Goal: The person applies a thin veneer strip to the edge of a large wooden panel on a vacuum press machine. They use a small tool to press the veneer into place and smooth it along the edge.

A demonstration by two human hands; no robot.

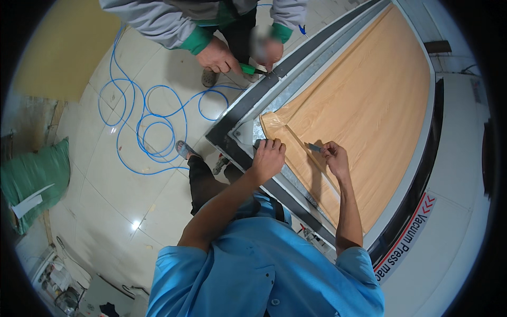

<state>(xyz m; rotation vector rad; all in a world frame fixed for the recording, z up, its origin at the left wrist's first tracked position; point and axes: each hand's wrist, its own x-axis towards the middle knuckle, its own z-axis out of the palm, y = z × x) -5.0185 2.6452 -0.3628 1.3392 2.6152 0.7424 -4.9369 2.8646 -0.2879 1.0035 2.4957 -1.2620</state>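
A wood-grain sheet (pixel 364 100) covers a panel lying inside a metal frame with a dark border strip (pixel 232 117). My right hand (pixel 336 158) is above the sheet, its fingers pinched on a small flat grey blade (pixel 315 147). Beside the sheet's wrinkled near corner (pixel 272 120), my left hand (pixel 269 159) rests at the frame's inner edge with curled fingers. What those fingers hold, if anything, is hidden. Across the frame, a co-worker's hand (pixel 218 56) grips a green-handled tool (pixel 249 69), its tip at the border strip.
Loops of blue hose (pixel 158 124) lie on the tiled floor to the left. A green sack (pixel 39 177) stands at the far left, below a yellowish board (pixel 66 47). The white machine body (pixel 454 222) borders the frame on the right.
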